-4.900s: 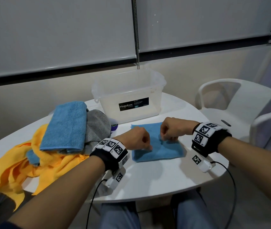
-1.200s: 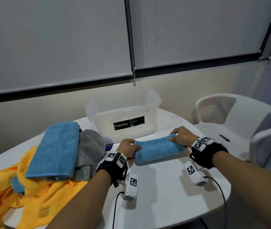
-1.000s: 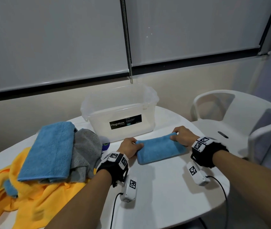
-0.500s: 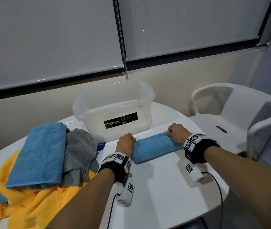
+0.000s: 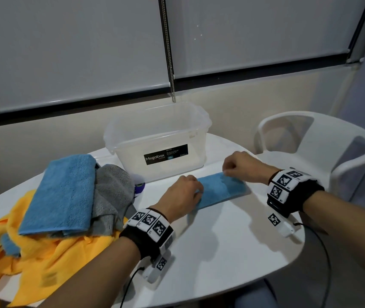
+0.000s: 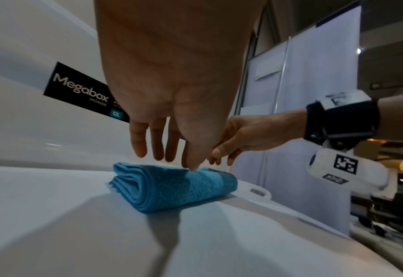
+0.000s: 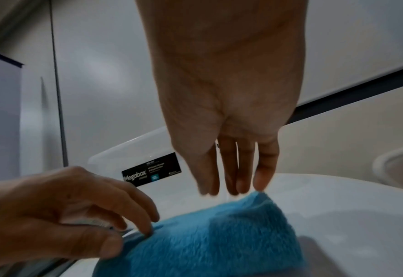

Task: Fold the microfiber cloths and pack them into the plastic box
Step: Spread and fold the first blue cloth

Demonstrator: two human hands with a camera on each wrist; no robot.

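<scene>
A blue microfiber cloth [image 5: 221, 192] lies folded into a narrow, thick strip on the white table [image 5: 221, 252], just in front of the clear plastic box [image 5: 132, 165], which looks empty. My left hand [image 5: 183, 194] hovers over the strip's left end with straight fingers. In the left wrist view its thumb tip touches the top of the cloth [image 6: 172, 187]. My right hand [image 5: 239, 165] is over the right end. In the right wrist view its fingers [image 7: 240, 178] hang straight, their tips at the far edge of the cloth [image 7: 219, 234]. Neither hand grips anything.
A pile of cloths lies at the left: a folded blue one [image 5: 63, 192] on a grey one [image 5: 112, 190], over rumpled yellow cloths [image 5: 43, 252]. A white plastic chair [image 5: 317, 147] stands at the right. A blind chain [image 5: 170, 52] hangs behind the box.
The cloth went from a wide rectangle to a narrow strip. In the last half second both hands have let go of its ends and now hang with straight fingers above it.
</scene>
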